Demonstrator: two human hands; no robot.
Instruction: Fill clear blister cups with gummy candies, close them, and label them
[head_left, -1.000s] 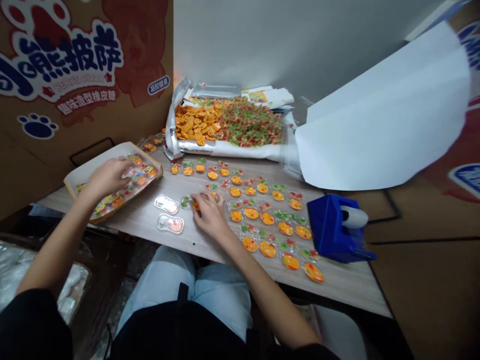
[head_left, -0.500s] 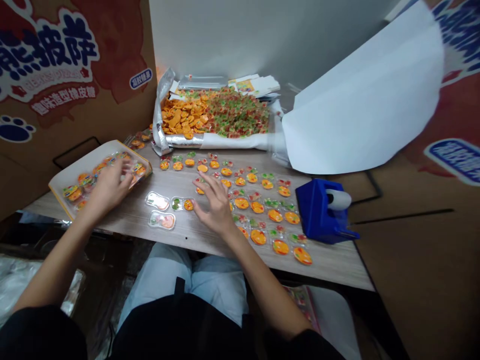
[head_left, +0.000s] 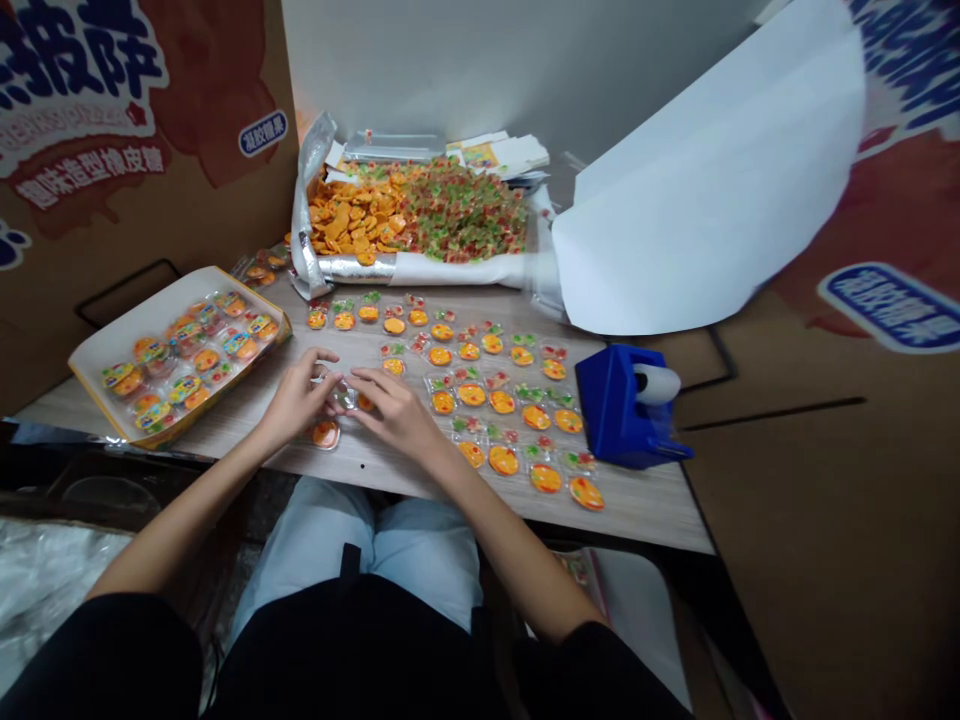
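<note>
Pack (head_left: pixel 325 434) near front edge of table (head_left: pixel 386 467)

Shows, just left of the frame's centre, a left hand (head_left: pixel 294 398) and a right hand (head_left: pixel 399 412) close together, with fingers bent about a clear plastic pack (head_left: pixel 344 394), contact too small to tell. Includes a second pack (head_left: pixel 326 433) with an orange piece just below the left hand. Takes in an open carton (head_left: pixel 97 355) of colourful packs at the left and rows of small packs (head_left: pixel 472 393) across the middle of a table (head_left: pixel 652 505). Also has heaped orange pieces (head_left: pixel 349 215) beside red and green pieces (head_left: pixel 465 210) at upper centre, a blue tape dispenser (head_left: pixel 611 410) right of centre and a white sheet (head_left: pixel 712 190) at upper right
</note>
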